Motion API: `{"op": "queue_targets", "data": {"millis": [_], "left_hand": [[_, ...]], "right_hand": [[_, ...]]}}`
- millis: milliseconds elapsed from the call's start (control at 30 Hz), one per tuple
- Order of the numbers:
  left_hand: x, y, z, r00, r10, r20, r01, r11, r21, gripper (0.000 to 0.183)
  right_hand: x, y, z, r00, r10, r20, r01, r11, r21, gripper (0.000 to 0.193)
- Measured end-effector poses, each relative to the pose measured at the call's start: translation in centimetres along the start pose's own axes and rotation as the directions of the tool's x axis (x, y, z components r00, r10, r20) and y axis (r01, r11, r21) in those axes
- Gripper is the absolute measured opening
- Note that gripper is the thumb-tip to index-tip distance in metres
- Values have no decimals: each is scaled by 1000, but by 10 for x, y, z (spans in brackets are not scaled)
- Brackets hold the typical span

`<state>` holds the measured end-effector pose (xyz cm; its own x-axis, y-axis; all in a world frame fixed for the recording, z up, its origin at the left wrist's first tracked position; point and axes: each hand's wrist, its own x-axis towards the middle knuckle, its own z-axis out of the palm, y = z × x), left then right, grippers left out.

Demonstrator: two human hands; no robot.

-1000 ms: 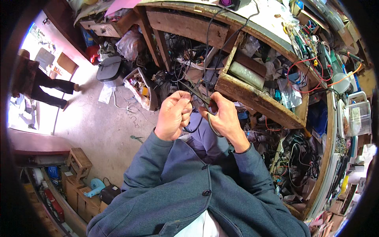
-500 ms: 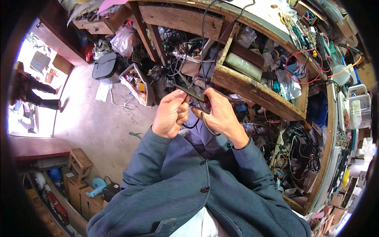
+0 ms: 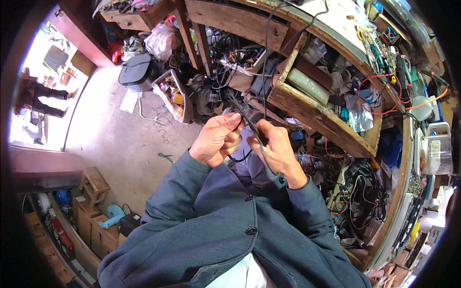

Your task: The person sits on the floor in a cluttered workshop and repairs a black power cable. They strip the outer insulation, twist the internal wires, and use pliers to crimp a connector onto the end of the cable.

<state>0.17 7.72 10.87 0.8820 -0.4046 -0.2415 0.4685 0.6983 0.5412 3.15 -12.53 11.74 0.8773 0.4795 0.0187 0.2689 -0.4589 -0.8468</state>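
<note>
My left hand (image 3: 217, 139) is closed in a pinch on a thin dark cable (image 3: 241, 160), and a black loop of it hangs below and between the hands. My right hand (image 3: 274, 150) is closed just to the right, its fingers curled around a greyish-dark length of the same or another cable; which one I cannot tell. A narrow dark strip (image 3: 248, 118) slants up and away between the two hands, its far end lost against the clutter. The fingertips are close together but apart, held above my lap.
An open wooden drawer (image 3: 321, 117) juts out on the right, with tangled cables (image 3: 357, 192) below it. Ahead stand a white box of odds and ends (image 3: 185, 103) and a dark bin (image 3: 137, 72). A wooden stool (image 3: 94, 185) is at left; a person (image 3: 41, 98) stands beyond the doorway.
The dark strip between my hands has turned from lying nearly crosswise to pointing more away from me. My right hand has dropped slightly, and the whole view has shifted a little.
</note>
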Motion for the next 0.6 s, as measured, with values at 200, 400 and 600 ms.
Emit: {"op": "queue_targets", "data": {"millis": [200, 400, 600], "left_hand": [[-3, 7, -26, 998, -18, -60, 29, 983, 181, 28], [-12, 14, -27, 998, -44, -48, 57, 943, 329, 30], [-11, 12, -14, 977, 175, -122, -66, 791, 609, 19]], "right_hand": [[-11, 0, -2, 916, 171, 363, -315, 867, 385, 19], [-12, 1, -7, 858, 132, 496, -419, 738, 528, 30], [-8, -5, -5, 993, 117, 23, -114, 987, -112, 46]]}}
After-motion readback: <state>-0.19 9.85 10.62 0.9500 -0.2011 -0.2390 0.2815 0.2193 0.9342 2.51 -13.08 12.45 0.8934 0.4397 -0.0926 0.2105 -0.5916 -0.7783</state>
